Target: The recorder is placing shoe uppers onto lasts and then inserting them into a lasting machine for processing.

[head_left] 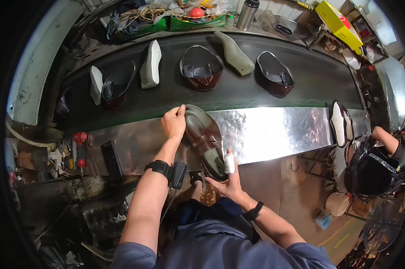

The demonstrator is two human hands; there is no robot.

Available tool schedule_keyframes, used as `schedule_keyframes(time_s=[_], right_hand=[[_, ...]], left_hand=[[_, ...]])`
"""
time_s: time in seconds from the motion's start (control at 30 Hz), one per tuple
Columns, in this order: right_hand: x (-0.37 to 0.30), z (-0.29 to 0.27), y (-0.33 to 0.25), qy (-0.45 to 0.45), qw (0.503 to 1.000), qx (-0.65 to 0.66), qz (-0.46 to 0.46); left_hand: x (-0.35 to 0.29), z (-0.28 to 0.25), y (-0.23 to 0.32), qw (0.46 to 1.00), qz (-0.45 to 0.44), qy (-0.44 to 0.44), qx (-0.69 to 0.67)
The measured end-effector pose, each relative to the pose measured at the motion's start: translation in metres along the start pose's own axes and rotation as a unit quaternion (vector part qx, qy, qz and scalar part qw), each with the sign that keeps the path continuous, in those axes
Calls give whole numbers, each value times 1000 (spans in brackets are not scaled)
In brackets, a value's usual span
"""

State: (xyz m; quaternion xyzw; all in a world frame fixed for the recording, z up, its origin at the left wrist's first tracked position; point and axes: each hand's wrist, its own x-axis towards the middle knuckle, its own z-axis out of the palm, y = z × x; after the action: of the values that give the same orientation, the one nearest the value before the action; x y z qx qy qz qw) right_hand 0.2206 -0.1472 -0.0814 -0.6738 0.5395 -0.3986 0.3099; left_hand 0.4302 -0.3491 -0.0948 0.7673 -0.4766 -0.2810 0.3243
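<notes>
A dark brown loafer upper with a strap across it is stretched over a greenish shoe last, tilted above the near edge of the metal ledge. My left hand is closed at the toe end, its fingers bunched against the shoe's left side. My right hand grips the heel end, with the thumb and fingers on either side. One finger of it wears a white wrapping. The sole is hidden beneath the shoe.
A dark conveyor belt carries shoe uppers and loose lasts. On the shiny metal ledge lie a black box and a pale-soled shoe. A red tool stands left; a co-worker sits right.
</notes>
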Motion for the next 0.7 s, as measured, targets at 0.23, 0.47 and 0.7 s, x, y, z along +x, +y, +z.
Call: schedule_keyframes(time_s=[0.23,0.47,0.7], right_hand=[[-3,-13,12,-115,992,4,-55],[-8,-14,30,-139,990,30,-16],[3,2,13,-160,978,118,59]], left_hand=[[-12,-28,-45,951,-155,-39,-264],[-41,-5,18,987,-75,-75,119],[-29,-35,-14,994,-107,-18,4]])
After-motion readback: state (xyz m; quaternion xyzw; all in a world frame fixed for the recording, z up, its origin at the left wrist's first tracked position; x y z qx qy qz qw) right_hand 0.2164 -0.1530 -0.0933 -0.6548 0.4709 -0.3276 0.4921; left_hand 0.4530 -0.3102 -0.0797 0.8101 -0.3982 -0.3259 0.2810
